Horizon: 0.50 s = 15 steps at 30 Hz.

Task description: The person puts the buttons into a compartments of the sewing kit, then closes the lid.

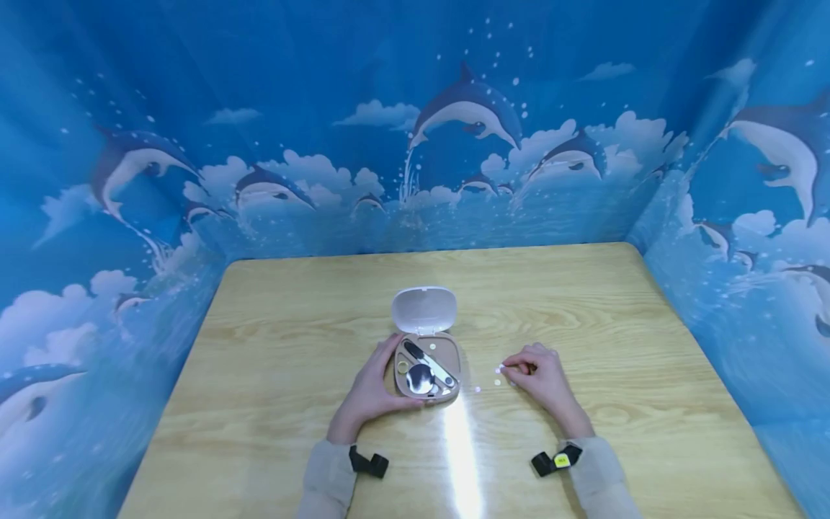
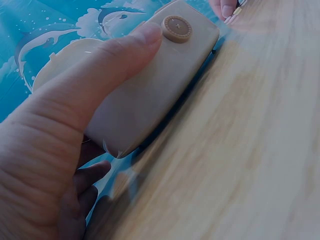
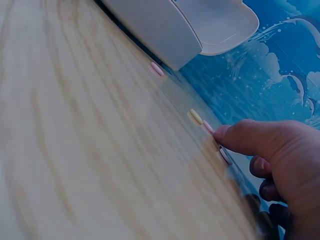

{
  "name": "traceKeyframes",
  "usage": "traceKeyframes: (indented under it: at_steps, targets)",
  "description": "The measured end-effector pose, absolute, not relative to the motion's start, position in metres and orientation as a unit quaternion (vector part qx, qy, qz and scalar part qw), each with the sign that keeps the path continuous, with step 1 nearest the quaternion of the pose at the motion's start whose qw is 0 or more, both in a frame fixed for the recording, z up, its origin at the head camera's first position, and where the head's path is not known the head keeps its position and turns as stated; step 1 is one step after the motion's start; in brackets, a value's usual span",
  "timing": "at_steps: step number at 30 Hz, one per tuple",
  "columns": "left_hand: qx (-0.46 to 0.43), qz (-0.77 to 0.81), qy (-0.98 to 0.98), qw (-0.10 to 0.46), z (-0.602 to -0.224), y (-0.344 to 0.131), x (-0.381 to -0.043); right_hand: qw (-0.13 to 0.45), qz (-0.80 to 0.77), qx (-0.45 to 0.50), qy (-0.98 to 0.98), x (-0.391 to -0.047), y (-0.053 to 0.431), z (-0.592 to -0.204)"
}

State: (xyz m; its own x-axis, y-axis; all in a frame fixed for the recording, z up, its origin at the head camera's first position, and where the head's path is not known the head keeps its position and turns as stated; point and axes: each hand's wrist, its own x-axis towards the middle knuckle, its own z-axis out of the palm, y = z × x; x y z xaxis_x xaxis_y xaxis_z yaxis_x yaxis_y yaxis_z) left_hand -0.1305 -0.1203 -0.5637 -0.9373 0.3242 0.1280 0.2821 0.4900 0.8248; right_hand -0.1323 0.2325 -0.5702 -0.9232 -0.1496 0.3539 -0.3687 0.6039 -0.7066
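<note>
My left hand (image 1: pixel 372 389) grips the left side of a beige case (image 1: pixel 456 344), its thumb along the front beside a round button-shaped clasp (image 2: pixel 177 28). The translucent lid (image 1: pixel 424 310) stands up at the back. Inside the case lie a slim black-and-silver tool (image 1: pixel 446 375), a shiny round piece (image 1: pixel 420 379), a yellow ring (image 1: pixel 403 367) and a pale disc (image 1: pixel 433 347). To the right of the case, my right hand (image 1: pixel 541 371) pinches at a small pink disc (image 3: pixel 208 127) on the table, thumb tip against it.
Close by the right fingertips lie a yellow disc (image 3: pixel 195 117) and a whitish disc (image 3: pixel 225 155). Another pink disc (image 3: pixel 157 69) is nearer the case. A wooden table (image 1: pixel 292 317) carries everything, and a blue dolphin curtain (image 1: pixel 324 108) hangs behind and at both sides.
</note>
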Motion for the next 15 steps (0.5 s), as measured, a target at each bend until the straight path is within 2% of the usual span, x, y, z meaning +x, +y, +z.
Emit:
traceKeyframes:
  at_steps: [15]
  targets:
    - [0.182,0.469,0.864,0.018,-0.5632,-0.1192,-0.133,0.14,0.412,0.15,-0.888,-0.1313,0.2317,-0.5643]
